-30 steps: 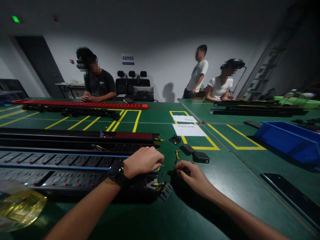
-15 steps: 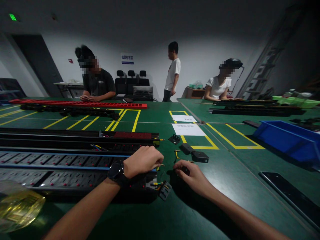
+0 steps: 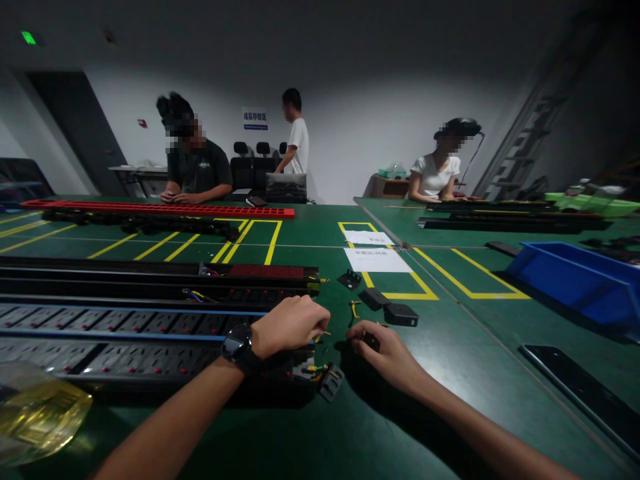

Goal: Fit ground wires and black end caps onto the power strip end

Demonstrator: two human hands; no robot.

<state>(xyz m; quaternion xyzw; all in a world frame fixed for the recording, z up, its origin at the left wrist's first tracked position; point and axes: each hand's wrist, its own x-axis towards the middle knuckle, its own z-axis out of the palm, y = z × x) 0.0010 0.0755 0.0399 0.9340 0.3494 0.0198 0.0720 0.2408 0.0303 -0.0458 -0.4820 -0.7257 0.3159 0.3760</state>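
Observation:
My left hand (image 3: 295,323), with a black watch on the wrist, is bent over the right end of a blue-edged power strip (image 3: 195,323). Its fingers are closed on a short yellow-green wire (image 3: 323,335) that pokes out beside them. To the right, just above the green table, my right hand (image 3: 377,347) has thumb and fingertips drawn together; whatever is between them is hidden. A nearer power strip (image 3: 145,357) has a loose wire (image 3: 315,368) at its end, beside a black end cap (image 3: 331,383). Another yellow wire (image 3: 355,309) lies beyond my right hand.
Black end caps (image 3: 400,313) lie past my right hand. A blue bin (image 3: 575,280) and a phone (image 3: 575,387) are on the right. A clear container (image 3: 45,420) stands at near left. Two people sit across the table; a third person (image 3: 299,147) stands behind.
My left hand has shifted slightly right, still at the strip's end. My right hand has barely moved. The standing person in the background has moved left toward the chairs.

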